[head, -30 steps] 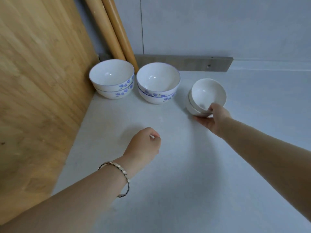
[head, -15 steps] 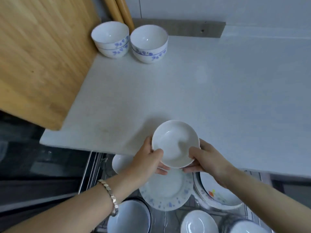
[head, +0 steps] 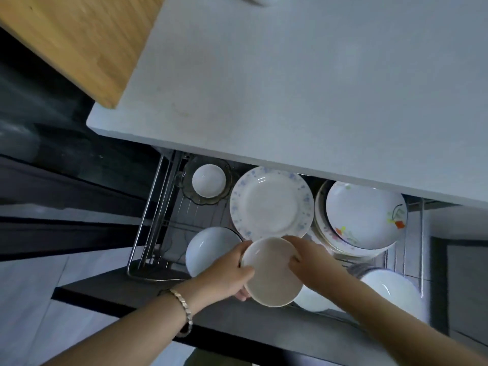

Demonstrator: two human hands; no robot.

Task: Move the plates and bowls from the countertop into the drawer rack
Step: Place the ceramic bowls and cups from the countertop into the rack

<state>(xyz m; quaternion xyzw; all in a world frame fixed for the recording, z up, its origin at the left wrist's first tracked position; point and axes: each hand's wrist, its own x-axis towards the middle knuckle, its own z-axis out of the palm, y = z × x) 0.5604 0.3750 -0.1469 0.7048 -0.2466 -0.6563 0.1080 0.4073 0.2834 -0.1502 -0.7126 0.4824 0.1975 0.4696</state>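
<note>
I hold a small white bowl [head: 272, 273] over the open drawer rack [head: 148, 212], below the countertop [head: 290, 88]. My left hand [head: 229, 270] grips its left rim and my right hand [head: 309, 257] grips its right rim. Under the bowl lies another white bowl [head: 311, 299], partly hidden. The rack holds a blue-speckled plate [head: 269, 199], a stack of flowered plates [head: 367, 215], a small white bowl on a glass dish [head: 208, 180], a white bowl [head: 208, 249] at the left and a white bowl [head: 390, 291] at the right.
A wooden board [head: 79, 40] leans at the left end of the countertop. The base of one bowl [head: 260, 0] shows at the top edge. The drawer's dark front [head: 184, 307] runs below my hands. Pale floor lies at the lower left.
My right hand took a small white bowl from the countertop, my left hand joined it, and both brought the bowl down past the counter edge to over the drawer rack. My view tilted downward.
</note>
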